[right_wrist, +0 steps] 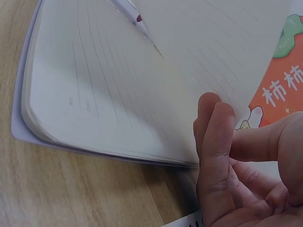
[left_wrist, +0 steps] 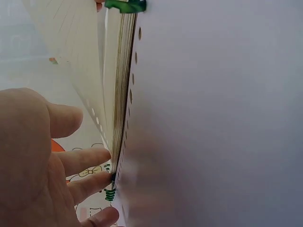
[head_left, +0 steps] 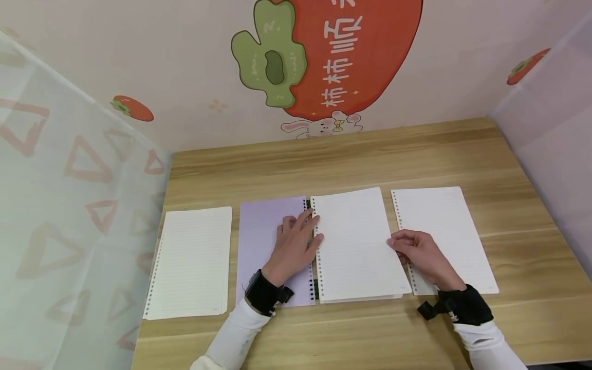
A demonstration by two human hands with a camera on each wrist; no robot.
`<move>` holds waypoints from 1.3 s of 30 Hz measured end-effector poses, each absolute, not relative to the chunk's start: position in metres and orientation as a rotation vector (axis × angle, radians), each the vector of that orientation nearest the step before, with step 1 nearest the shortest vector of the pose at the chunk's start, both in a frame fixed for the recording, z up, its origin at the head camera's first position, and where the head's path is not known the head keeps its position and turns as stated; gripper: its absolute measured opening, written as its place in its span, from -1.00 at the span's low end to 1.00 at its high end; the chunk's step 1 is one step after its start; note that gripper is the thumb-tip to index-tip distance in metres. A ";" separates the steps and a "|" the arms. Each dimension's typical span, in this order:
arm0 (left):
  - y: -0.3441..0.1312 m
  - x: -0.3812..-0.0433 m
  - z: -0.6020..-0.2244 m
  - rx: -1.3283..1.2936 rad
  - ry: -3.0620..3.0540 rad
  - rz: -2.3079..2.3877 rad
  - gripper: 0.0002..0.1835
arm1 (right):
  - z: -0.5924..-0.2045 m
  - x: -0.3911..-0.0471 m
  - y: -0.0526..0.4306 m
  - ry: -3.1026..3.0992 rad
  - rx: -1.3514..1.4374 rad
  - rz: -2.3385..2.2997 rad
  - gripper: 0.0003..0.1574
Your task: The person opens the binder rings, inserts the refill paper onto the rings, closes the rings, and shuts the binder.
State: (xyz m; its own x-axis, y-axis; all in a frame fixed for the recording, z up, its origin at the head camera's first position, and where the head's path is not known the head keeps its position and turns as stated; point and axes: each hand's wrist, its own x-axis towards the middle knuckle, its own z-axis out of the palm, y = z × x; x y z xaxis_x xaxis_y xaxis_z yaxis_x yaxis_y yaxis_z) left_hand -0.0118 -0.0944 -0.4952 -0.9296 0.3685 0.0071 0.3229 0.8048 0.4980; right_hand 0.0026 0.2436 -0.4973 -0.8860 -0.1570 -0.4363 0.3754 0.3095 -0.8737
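A loose-leaf notebook lies unfolded, its purple cover (head_left: 263, 226) to the left and white lined, hole-punched pages to the right. My left hand (head_left: 293, 246) reaches over the cover, fingertips at the punched edge of the top sheet (head_left: 356, 246), beside the binding. In the left wrist view, green binding rings (left_wrist: 125, 5) show at the page stack (left_wrist: 120, 80), and the left fingers are extended. My right hand (head_left: 421, 254) pinches the top sheet at its right edge. The right wrist view shows that sheet (right_wrist: 222, 52) lifted at an angle over the pages below (right_wrist: 99, 94).
Left of the notebook lies a small stack of loose punched sheets (head_left: 191, 262). Another loose punched sheet (head_left: 439, 221) lies to the right, partly under the right hand and wrist. The wooden table (head_left: 324, 164) meets a printed backdrop (head_left: 199, 67) behind and at both sides.
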 end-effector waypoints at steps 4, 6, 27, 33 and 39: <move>-0.094 -0.012 -0.495 0.550 2.891 0.742 -0.42 | -0.498 0.003 0.243 2.142 0.194 -1.610 -0.43; -0.094 -0.012 -0.495 0.550 2.887 0.736 -0.41 | -0.499 0.003 0.243 2.146 0.191 -1.604 -0.43; -0.110 0.029 -0.472 0.723 2.708 0.892 -0.79 | -0.494 0.005 0.242 2.148 0.197 -1.560 -0.44; -0.110 0.040 -0.473 0.809 2.600 0.807 -0.74 | -0.494 0.006 0.240 2.210 0.170 -1.550 -0.46; -0.108 0.047 -0.475 0.867 2.582 0.754 -0.71 | -0.496 0.006 0.238 2.245 0.144 -1.552 -0.49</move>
